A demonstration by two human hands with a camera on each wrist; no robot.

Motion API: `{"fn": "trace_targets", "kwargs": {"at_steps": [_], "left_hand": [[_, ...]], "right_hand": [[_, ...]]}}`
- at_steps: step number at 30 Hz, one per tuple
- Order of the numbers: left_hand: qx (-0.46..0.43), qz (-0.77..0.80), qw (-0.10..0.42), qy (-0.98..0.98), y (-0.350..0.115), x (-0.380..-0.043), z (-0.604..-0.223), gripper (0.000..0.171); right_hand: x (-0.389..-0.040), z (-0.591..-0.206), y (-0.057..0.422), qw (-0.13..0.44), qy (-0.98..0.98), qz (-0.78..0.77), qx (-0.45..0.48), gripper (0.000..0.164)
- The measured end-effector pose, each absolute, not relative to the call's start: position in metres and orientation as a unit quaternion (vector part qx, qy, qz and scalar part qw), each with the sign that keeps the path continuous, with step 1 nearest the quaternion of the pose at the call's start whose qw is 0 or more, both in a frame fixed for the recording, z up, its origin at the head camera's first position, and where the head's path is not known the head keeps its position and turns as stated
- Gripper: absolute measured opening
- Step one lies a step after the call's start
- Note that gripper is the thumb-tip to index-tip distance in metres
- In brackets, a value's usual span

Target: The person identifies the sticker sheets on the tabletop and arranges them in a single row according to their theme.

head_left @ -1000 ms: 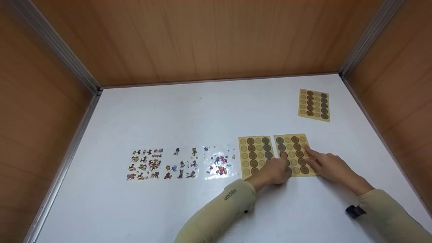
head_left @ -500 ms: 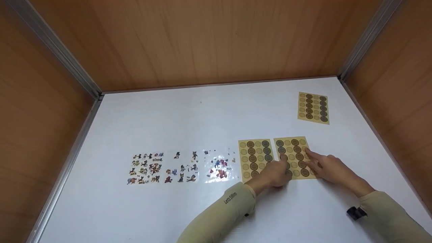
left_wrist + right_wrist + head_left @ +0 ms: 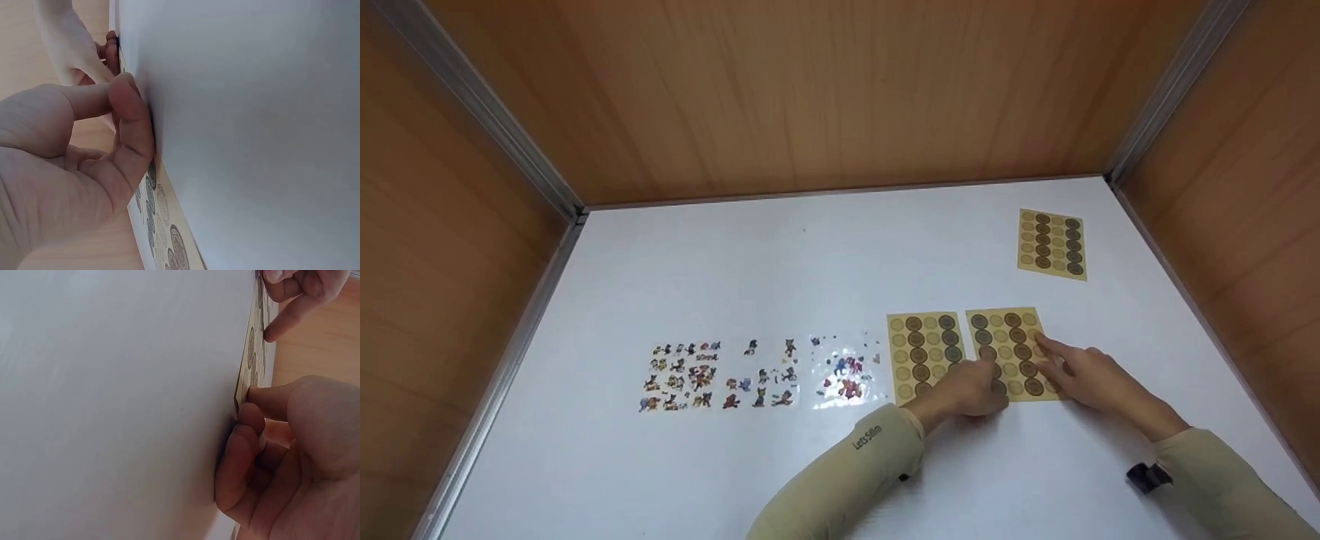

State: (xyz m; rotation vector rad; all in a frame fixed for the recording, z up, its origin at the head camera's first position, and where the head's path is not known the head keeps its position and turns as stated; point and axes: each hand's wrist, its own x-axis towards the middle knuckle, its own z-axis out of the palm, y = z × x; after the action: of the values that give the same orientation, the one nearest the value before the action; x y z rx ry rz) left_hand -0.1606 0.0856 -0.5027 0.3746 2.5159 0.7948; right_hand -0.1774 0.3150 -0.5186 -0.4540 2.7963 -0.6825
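A tan sheet of round, coin-like stickers (image 3: 1015, 352) lies flat on the white table between my hands. With its index finger extended, my left hand (image 3: 971, 386) presses near the sheet's left edge while the other fingers are tucked in. My right hand (image 3: 1099, 382) touches the right edge with index finger and thumb. A matching tan sheet (image 3: 919, 349) lies just left, partly covered by my left hand, with a narrow gap between them. In the right wrist view, fingertips of my right hand (image 3: 304, 461) meet the sheet's corner (image 3: 244, 385).
Further left, transparent sticker sheets with small colourful figures lie in a row: one with red and blue figures (image 3: 849, 375), another (image 3: 761, 375) and a denser one (image 3: 682, 375). A third tan sheet (image 3: 1051, 244) lies at the back right. Wooden walls (image 3: 840, 97) enclose the table.
The head view has tilted slightly, so everything appears a little lower. Both hands stay at the same sheet, with no clear movement relative to it.
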Motion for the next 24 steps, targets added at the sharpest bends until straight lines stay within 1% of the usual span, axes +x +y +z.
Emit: {"fn": "trace_targets", "kwargs": {"at_steps": [4,9,13,17,21,24], "left_hand": [[0.142,0.294,0.247,0.912,0.084,-0.162,-0.500,0.088],[0.162,0.298,0.256,0.905,0.082,-0.167,-0.485,0.085],[0.183,0.313,0.252,0.897,0.079,-0.172,-0.468,0.082],[0.222,0.293,0.234,0.900,0.078,-0.181,-0.453,0.067],[0.271,0.248,0.195,0.909,0.080,-0.191,-0.440,0.044],[0.296,0.215,0.159,0.917,0.082,-0.200,-0.432,0.036]], "right_hand": [[-0.175,-0.519,0.316,0.104,0.953,-0.236,-0.160,0.057],[-0.173,-0.516,0.317,0.094,0.951,-0.240,-0.171,0.055],[-0.174,-0.507,0.319,0.103,0.952,-0.236,-0.164,0.054],[-0.181,-0.494,0.324,0.081,0.955,-0.228,-0.170,0.051],[-0.191,-0.478,0.330,0.043,0.958,-0.212,-0.189,0.049],[-0.200,-0.468,0.333,0.012,0.959,-0.200,-0.199,0.047]]}}
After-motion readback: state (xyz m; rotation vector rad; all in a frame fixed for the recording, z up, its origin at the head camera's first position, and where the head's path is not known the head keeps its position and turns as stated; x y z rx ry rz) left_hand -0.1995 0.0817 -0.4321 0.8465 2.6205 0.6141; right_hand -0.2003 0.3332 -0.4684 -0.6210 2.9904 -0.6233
